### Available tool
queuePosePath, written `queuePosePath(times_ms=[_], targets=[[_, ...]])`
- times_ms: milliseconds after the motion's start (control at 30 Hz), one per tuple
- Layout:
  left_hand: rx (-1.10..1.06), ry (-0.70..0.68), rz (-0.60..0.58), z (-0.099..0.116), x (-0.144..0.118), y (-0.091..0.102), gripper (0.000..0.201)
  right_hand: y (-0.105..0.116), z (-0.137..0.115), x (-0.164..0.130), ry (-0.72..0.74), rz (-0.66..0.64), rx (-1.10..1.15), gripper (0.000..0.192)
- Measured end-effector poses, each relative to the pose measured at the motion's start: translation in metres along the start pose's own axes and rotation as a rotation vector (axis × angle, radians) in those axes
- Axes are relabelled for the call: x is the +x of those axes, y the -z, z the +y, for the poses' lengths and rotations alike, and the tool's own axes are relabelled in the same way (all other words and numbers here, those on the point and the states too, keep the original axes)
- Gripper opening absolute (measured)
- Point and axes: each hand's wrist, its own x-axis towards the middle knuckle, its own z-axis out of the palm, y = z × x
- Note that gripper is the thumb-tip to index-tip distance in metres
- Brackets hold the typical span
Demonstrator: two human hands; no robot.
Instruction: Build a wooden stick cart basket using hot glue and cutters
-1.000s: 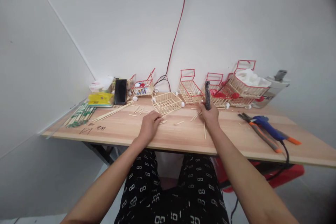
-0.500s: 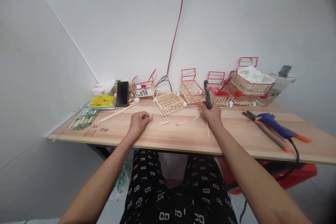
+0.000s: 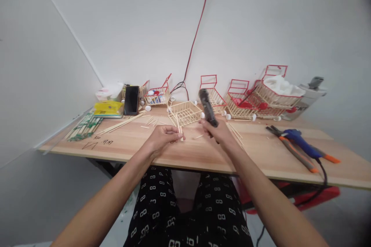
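Observation:
My left hand (image 3: 162,137) pinches a short wooden stick (image 3: 179,128) upright above the wooden table (image 3: 203,150), just in front of an unpainted stick basket (image 3: 184,112). My right hand (image 3: 219,133) grips a dark tool (image 3: 208,110) that points up and away, close to the right of the stick. Loose short sticks (image 3: 234,131) lie on the table around both hands.
Several red-trimmed stick carts (image 3: 213,98) line the back wall. A blue glue gun (image 3: 300,142) and orange-handled pliers (image 3: 292,150) lie at right. At left are long skewers (image 3: 123,123), a black phone (image 3: 131,100), a yellow packet (image 3: 108,109) and green-wrapped sticks (image 3: 84,127). A red cable (image 3: 194,42) hangs down the wall.
My left hand picked a short stick off the table and lifted it. My right hand moved left with the dark tool, coming close to the left hand.

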Motion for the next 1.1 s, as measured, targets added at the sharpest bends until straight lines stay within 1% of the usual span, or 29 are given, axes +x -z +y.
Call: queuePosePath(times_ms=[100,167,300,400,500,600,667,733,867,933,1000,1100], targets=[[-0.057,0.04,-0.094,0.006,-0.001,-0.016,0.034,-0.019,-0.01,-0.014,0.0,-0.135,0.023,0.038],[-0.061,0.061,-0.127,0.006,-0.001,-0.021,0.031,-0.025,-0.01,-0.02,0.004,-0.167,0.047,0.039],[-0.047,0.102,-0.14,0.0,0.005,-0.024,0.026,-0.024,-0.003,-0.023,-0.018,-0.191,0.092,0.045],[-0.021,0.106,-0.184,-0.006,0.014,-0.028,0.023,-0.02,-0.002,-0.023,-0.043,-0.233,0.113,0.047],[-0.018,0.104,-0.214,-0.011,0.022,-0.033,0.024,-0.018,-0.003,-0.021,-0.044,-0.207,0.064,0.045],[-0.045,0.105,-0.199,-0.015,0.025,-0.034,0.029,-0.018,-0.005,-0.019,-0.018,-0.148,-0.021,0.042],[-0.062,0.092,-0.187,-0.015,0.023,-0.032,0.032,-0.02,-0.006,-0.018,0.023,-0.119,-0.077,0.037],[-0.057,0.048,-0.169,-0.015,0.019,-0.029,0.033,-0.024,-0.009,-0.018,0.074,-0.099,-0.153,0.031],[0.041,-0.08,-0.101,-0.012,0.014,-0.02,0.028,-0.034,-0.021,-0.017,0.152,-0.111,-0.299,0.022],[0.079,-0.102,-0.091,-0.01,0.013,-0.013,0.027,-0.039,-0.027,-0.015,0.175,-0.126,-0.33,0.02],[0.078,-0.087,-0.11,-0.007,0.013,-0.006,0.028,-0.043,-0.03,-0.012,0.185,-0.142,-0.346,0.02],[0.034,-0.025,-0.2,-0.003,0.013,0.006,0.031,-0.047,-0.033,-0.006,0.182,-0.178,-0.352,0.022]])
